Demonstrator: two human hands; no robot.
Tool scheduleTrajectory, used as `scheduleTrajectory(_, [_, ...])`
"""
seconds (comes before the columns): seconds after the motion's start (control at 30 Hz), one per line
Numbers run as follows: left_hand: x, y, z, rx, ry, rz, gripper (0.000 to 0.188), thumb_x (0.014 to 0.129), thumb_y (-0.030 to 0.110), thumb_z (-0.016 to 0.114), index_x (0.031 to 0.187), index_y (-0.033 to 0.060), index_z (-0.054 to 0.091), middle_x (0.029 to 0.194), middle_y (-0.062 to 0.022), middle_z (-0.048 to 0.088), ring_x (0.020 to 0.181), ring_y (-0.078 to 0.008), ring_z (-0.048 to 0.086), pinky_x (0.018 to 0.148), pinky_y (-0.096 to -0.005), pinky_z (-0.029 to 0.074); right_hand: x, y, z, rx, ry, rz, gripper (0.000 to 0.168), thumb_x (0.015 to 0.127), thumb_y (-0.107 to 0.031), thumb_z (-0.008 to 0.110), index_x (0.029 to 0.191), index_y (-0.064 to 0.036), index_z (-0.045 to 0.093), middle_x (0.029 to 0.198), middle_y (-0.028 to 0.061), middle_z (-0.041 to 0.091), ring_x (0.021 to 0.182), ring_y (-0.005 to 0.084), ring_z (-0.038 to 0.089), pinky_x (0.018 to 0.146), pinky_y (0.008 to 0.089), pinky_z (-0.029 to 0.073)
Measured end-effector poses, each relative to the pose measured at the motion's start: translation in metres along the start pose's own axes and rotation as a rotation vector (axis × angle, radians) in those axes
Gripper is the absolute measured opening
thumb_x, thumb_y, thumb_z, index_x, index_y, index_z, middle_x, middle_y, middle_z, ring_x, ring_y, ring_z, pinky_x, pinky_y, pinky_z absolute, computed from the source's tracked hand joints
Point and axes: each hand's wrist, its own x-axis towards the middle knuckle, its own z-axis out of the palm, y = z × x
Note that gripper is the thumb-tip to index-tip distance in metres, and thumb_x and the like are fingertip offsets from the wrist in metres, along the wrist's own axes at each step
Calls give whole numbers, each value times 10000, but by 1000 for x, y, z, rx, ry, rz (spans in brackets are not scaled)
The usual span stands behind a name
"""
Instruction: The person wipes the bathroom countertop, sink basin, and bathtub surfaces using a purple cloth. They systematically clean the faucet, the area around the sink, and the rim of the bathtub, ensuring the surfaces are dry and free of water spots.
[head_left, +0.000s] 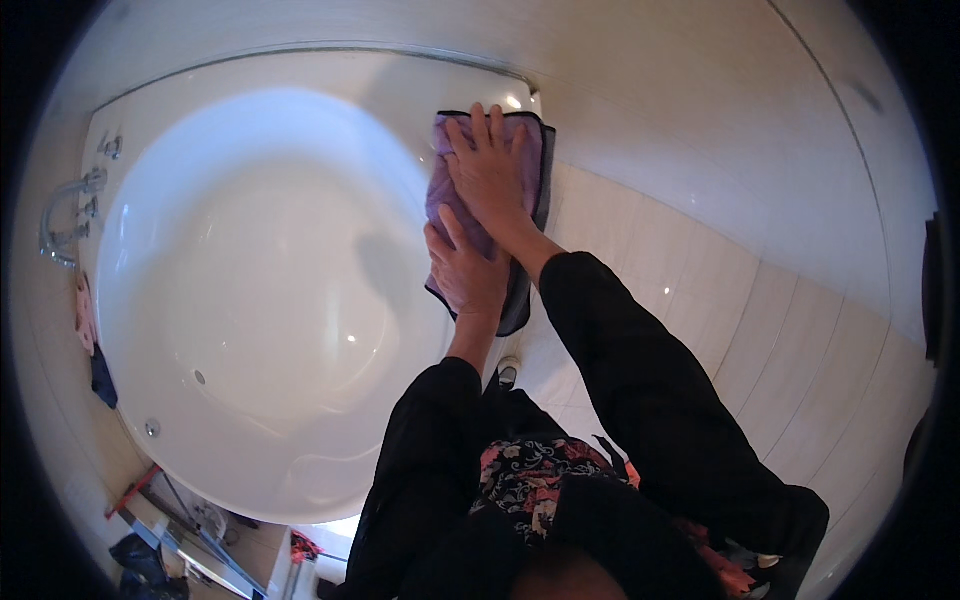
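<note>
A purple cloth with a dark edge (469, 206) lies spread over the right rim of a white bathtub (390, 82), its grey underside hanging past the outer edge. Flat on the upper part of the cloth rests my right hand (491, 169), fingers spread. My left hand (469, 270) presses on the lower part, its fingers also apart. Neither hand is closed around the cloth. The round basin of the tub (277, 277) shows to the left of both hands.
Chrome taps and a curved spout (56, 217) stand at the tub's far left. Pink and dark cloths (85, 315) hang below them. Walls border the tub's top and left. At lower left are a red-ended frame (135, 491) and black bags (142, 566). Floor tiles (667, 262) extend right.
</note>
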Motion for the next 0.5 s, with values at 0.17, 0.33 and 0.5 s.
scheduleTrajectory(0.17, [-5,4,4,-49,7,-41,822,787,324,674,1433,103,216,1355,-271,291,1179,-462,413,951,-498,377,4,9,-7,11,-68,-77,470,834,-259,591,1286,-162,506,1423,163,349,1333,383,286,1015,643,244])
scheduleTrajectory(0.33, [-8,15,6,-46,65,-90,717,830,236,622,1427,109,246,1341,-243,332,1175,-436,426,952,-489,376,12,14,-11,20,-90,-166,462,832,-261,591,1273,-155,503,1414,176,358,1333,387,289,1029,637,223])
scheduleTrajectory(0.5, [-10,28,3,0,116,-173,683,831,219,620,1414,104,284,1319,-216,376,1157,-407,456,930,-480,397,19,13,-15,70,-26,-283,437,824,-261,603,1237,-136,534,1387,183,394,1318,377,324,1025,629,239])
